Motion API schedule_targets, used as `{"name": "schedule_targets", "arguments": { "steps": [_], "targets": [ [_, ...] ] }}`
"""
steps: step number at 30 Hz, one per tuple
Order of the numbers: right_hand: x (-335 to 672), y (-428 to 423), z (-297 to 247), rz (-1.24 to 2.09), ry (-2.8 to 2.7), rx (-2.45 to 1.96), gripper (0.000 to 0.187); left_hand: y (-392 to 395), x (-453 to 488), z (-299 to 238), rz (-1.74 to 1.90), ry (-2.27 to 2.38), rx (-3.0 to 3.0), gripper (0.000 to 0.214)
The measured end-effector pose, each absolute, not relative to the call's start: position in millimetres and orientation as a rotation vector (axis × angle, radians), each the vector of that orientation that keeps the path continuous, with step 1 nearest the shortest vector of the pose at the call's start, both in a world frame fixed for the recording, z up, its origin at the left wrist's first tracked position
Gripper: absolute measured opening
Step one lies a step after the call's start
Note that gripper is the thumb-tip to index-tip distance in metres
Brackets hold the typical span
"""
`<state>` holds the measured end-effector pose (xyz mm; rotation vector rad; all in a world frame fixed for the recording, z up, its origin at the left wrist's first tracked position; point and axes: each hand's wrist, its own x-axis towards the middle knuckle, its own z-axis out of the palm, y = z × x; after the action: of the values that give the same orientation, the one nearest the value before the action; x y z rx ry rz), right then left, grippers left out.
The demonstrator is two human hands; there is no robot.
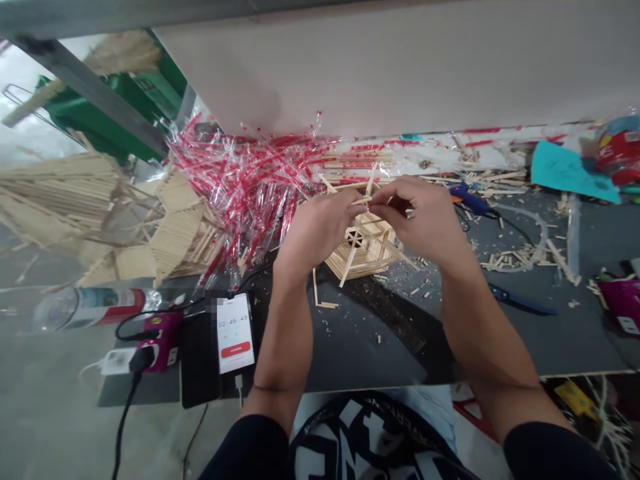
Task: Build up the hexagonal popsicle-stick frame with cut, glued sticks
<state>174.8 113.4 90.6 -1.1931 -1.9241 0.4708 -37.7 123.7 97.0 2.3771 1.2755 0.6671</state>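
A small model built of thin wooden sticks [367, 250] stands on the dark work board [350, 340] in front of me. My left hand [320, 230] and my right hand [417, 217] hover over its top, both with fingers pinched together on thin sticks that poke out of the model. The fingertips of the two hands almost meet at the model's upper edge. Part of the model is hidden under my palms.
A heap of red-and-clear plastic wrappers [250, 180] lies behind left, beside stacked wooden stick panels [170, 240]. A phone showing a timer [235, 332], a power bank [160, 340] and a bottle [90, 307] lie left. A blue glue gun [470, 200], blue cutters [520, 301] and stick offcuts lie right.
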Motion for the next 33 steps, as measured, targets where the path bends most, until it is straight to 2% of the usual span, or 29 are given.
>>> {"name": "schedule_targets", "arguments": {
  "steps": [16, 21, 33],
  "targets": [
    [169.4, 157.7, 95.2, 0.394, -2.275, -1.216, 0.013, 130.9, -54.1, 94.9, 0.649, 1.397, 2.290, 0.028],
    [173.0, 171.2, 84.4, 0.273, -2.349, -1.239, 0.019, 135.1, -68.0, 89.5, 0.808, 1.626, 2.203, 0.028],
    [177.0, 181.4, 74.5, 0.219, -2.398, -1.312, 0.013, 133.5, -67.0, 92.0, 0.770, 1.665, 2.182, 0.033]
  ]
}}
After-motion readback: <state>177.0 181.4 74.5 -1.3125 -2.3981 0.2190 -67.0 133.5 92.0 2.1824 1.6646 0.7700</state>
